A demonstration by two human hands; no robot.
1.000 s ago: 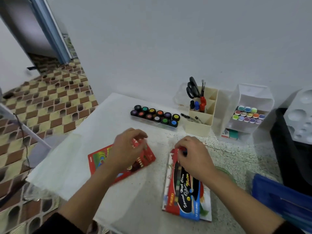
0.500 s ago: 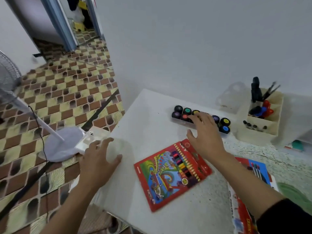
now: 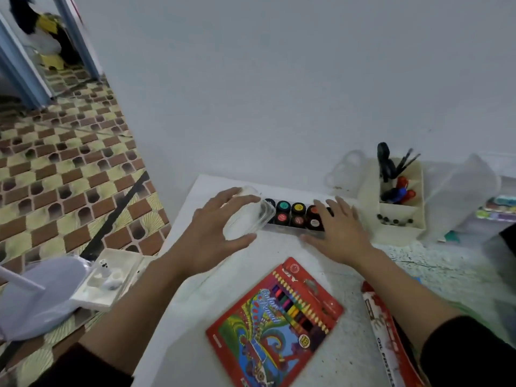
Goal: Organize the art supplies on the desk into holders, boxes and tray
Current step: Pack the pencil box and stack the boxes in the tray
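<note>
My left hand [image 3: 215, 222] grips a clear plastic lid [image 3: 250, 216] and holds it tilted over the left end of the paint pot tray [image 3: 293, 215]. The tray holds two rows of small black pots with coloured caps. My right hand [image 3: 339, 229] lies flat on the tray's right end, fingers spread, covering some pots. A red colour pencil box [image 3: 275, 321] lies flat on the white desk [image 3: 192, 317] in front of me. An oil pastel box [image 3: 391, 339] lies partly under my right forearm.
A cream desk holder [image 3: 393, 219] with scissors, brushes and pens stands right of the tray. A clear marker organiser [image 3: 469, 196] stands further right. The desk's left edge drops to a tiled floor, where a white palette [image 3: 109, 277] and a fan base [image 3: 36, 294] lie.
My left hand came up from the desk's left edge with the clear lid and now holds it over the paint tray. My right hand stayed on the tray. The view shifted slightly.
</note>
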